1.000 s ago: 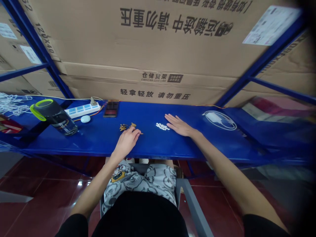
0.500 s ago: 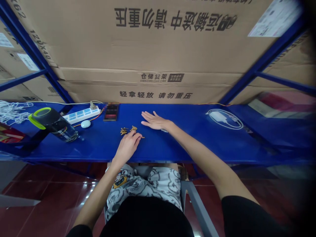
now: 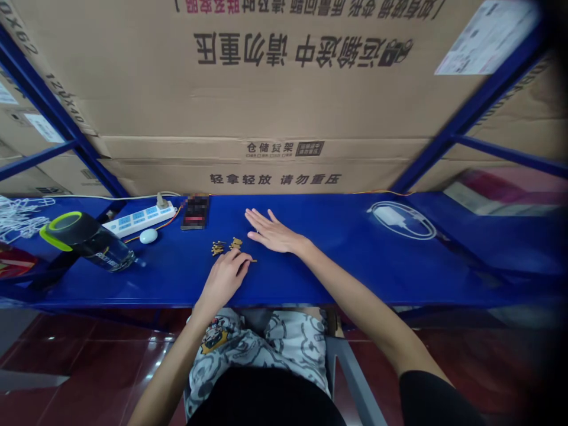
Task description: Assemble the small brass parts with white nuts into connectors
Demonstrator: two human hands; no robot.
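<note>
Screws [image 3: 217, 248], brass-coloured, lie in a small heap on the blue table [image 3: 355, 266], and just to their right we see a second cluster of brass-coloured pieces [image 3: 235, 243]. Our left hand [image 3: 224, 277] is just in front of that cluster, fingers bent; a slim brass-coloured piece [image 3: 254, 261] shows past the fingertips, though we cannot tell whether the grip is closed on it. Our right hand [image 3: 277, 234] is open, palm down with fingers spread, beyond the left. Farther left we see a power strip [image 3: 139, 220] and a water bottle [image 3: 91, 242] (its loop lime green).
</note>
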